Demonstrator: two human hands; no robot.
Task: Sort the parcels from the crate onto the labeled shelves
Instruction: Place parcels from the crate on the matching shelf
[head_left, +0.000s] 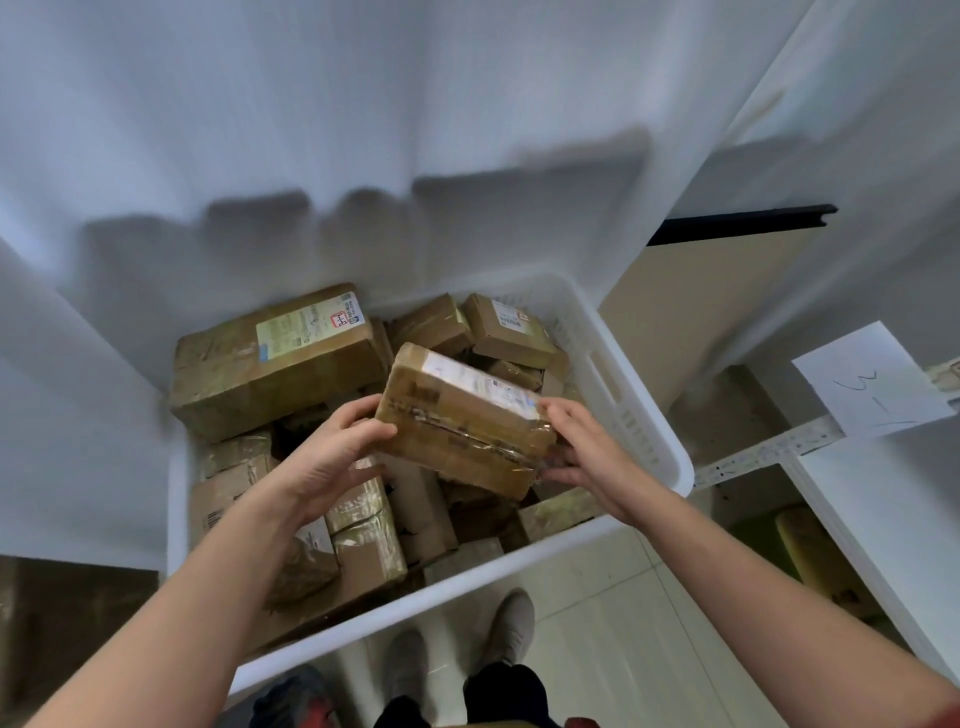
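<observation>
A white plastic crate (639, 410) in front of me is full of several brown cardboard parcels. I hold one taped brown parcel (462, 415) with a white shipping label just above the pile. My left hand (332, 452) grips its left end, thumb on top. My right hand (587, 447) grips its right end, fingers curled under it. A large parcel (275, 364) with a label marked in red lies at the crate's back left. Two small boxes (504, 327) sit at the back right.
White shelf uprights and panels rise behind and to both sides. On the right, a shelf edge carries a paper label (872, 379) with a handwritten number; parcels lie on the shelves below it. Tiled floor and my shoes (462, 639) show under the crate's near rim.
</observation>
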